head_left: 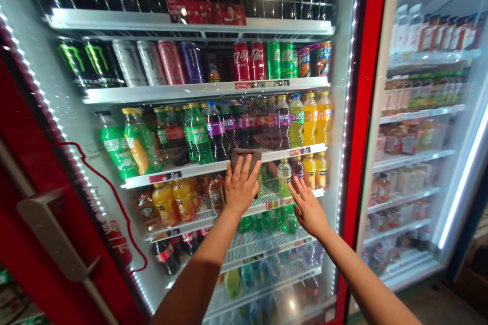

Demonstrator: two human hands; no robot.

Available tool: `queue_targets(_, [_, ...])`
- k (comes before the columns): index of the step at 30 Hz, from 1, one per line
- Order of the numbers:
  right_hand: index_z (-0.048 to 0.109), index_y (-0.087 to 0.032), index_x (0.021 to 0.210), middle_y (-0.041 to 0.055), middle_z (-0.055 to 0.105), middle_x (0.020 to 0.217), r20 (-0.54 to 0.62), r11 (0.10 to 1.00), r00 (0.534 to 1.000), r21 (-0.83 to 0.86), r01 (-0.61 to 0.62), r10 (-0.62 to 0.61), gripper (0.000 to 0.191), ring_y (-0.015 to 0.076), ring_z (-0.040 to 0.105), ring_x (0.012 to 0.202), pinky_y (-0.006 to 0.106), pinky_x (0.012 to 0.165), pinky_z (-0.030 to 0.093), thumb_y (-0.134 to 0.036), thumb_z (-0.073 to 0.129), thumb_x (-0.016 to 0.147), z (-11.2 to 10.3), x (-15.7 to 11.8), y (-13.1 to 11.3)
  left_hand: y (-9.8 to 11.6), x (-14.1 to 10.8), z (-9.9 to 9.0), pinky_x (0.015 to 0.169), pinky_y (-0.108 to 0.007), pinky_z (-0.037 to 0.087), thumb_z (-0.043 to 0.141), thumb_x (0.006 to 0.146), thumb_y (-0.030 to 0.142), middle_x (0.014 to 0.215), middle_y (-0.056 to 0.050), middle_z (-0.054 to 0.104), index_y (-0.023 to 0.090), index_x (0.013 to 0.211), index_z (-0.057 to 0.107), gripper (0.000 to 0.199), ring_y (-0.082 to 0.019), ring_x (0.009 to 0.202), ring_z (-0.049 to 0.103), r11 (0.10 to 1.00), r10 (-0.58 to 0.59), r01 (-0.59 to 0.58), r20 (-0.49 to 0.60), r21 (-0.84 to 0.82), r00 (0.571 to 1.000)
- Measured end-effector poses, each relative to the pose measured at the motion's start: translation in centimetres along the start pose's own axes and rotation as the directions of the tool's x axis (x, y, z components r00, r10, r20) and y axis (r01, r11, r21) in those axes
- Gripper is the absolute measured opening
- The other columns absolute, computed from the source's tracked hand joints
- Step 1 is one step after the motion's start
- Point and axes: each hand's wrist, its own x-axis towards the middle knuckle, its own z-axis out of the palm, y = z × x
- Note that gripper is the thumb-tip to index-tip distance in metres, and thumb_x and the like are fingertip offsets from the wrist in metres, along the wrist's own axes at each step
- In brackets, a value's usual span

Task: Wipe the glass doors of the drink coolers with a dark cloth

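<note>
A dark grey cloth lies flat against the glass door of a drinks fridge. My left hand presses on it with fingers spread. My right hand has its fingers apart and holds nothing; it is at the glass, to the right of the cloth and a little lower. Behind the glass, green bottles and orange bottles stand on a white shelf near my left hand.
The fridge's red frame runs down the right side. A grey handle juts out at the lower left. Cans fill a higher shelf. A second lit fridge stands at the right.
</note>
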Motion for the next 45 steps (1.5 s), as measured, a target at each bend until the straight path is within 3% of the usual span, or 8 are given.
queue_targets(5, [-0.005,-0.032,0.164,0.0049,-0.004,0.173,-0.033,1.000,0.999,-0.008,-0.011,0.010,0.101,0.0306,0.005,0.158,0.056,0.120,0.037,-0.001,0.048,0.084,-0.2,-0.7,2.1,1.1,-2.2,0.4,0.128,-0.061,0.014,0.066,0.091,0.026,0.169,-0.009,0.023,0.030,0.160,0.031,0.077,-0.034,0.158,0.013,0.965,-0.253,0.259,-0.097,0.046,0.963])
queue_targets(13, [-0.005,-0.033,0.164,0.0046,-0.002,0.173,-0.036,1.000,0.999,-0.016,0.006,-0.007,0.104,0.0303,0.006,0.158,0.058,0.121,0.036,0.002,0.048,0.081,-1.2,-0.8,4.7,5.8,1.1,3.0,0.130,-0.053,0.004,0.065,0.092,0.028,0.164,-0.006,0.035,0.033,0.159,0.031,0.076,-0.027,0.156,0.022,0.998,0.036,-0.033,0.048,-0.048,0.998])
queue_targets(20, [-0.006,-0.035,0.163,0.0055,-0.005,0.172,-0.038,0.999,0.999,0.012,-0.037,0.037,0.102,0.0328,0.005,0.158,0.059,0.118,0.040,0.001,0.046,0.084,-1.9,-1.3,6.5,5.9,1.2,2.7,0.127,-0.061,0.016,0.063,0.092,0.025,0.169,-0.009,0.022,0.030,0.158,0.036,0.072,-0.034,0.158,0.013,0.961,-0.278,0.277,-0.079,-0.022,0.957])
queue_targets(24, [-0.007,-0.035,0.163,0.0055,-0.004,0.173,-0.044,1.000,0.999,0.020,-0.020,0.020,0.099,0.0309,0.006,0.158,0.057,0.119,0.040,0.001,0.044,0.086,-2.6,-1.7,6.9,9.4,0.1,4.8,0.128,-0.059,0.010,0.064,0.092,0.028,0.166,-0.010,0.031,0.030,0.159,0.035,0.073,-0.032,0.157,0.018,0.995,-0.095,0.096,0.027,-0.032,0.995])
queue_targets(29, [-0.008,-0.034,0.163,0.0059,-0.002,0.173,-0.048,0.999,0.998,0.027,-0.040,0.041,0.096,0.0309,0.005,0.158,0.057,0.121,0.036,-0.002,0.044,0.090,-4.1,-1.6,8.4,11.0,5.6,5.5,0.129,-0.055,0.007,0.064,0.093,0.030,0.165,-0.008,0.034,0.030,0.158,0.035,0.072,-0.029,0.156,0.025,0.997,0.057,-0.054,0.045,-0.057,0.997])
queue_targets(35, [-0.005,-0.037,0.163,0.0062,0.000,0.173,-0.069,0.992,0.995,0.109,-0.064,0.072,0.093,0.0323,0.006,0.158,0.060,0.120,0.036,-0.006,0.047,0.093,-5.0,-2.3,9.9,11.0,3.0,5.1,0.127,-0.059,0.019,0.062,0.095,0.029,0.167,-0.009,0.031,0.031,0.157,0.037,0.067,-0.033,0.157,0.020,0.967,-0.253,0.253,-0.011,-0.021,0.967])
queue_targets(39, [0.000,-0.038,0.164,0.0048,0.002,0.173,-0.095,0.981,0.993,0.188,-0.053,0.072,0.090,0.0300,0.007,0.158,0.059,0.122,0.034,-0.006,0.046,0.093,-5.5,-2.3,9.7,14.7,0.2,6.9,0.125,-0.058,0.024,0.062,0.095,0.028,0.166,-0.011,0.033,0.031,0.158,0.037,0.068,-0.033,0.157,0.019,0.965,-0.256,0.260,0.089,-0.039,0.963])
queue_targets(45, [0.008,-0.039,0.164,0.0024,0.008,0.173,-0.194,0.943,0.978,0.333,-0.012,0.081,0.087,0.0253,0.014,0.158,0.054,0.123,0.035,-0.003,0.041,0.092,-6.6,-1.0,10.5,19.9,5.9,8.0,0.125,-0.059,0.025,0.050,0.097,0.019,0.172,-0.012,0.010,0.022,0.162,0.026,0.069,-0.032,0.158,-0.001,0.915,-0.236,0.274,0.160,-0.295,0.959])
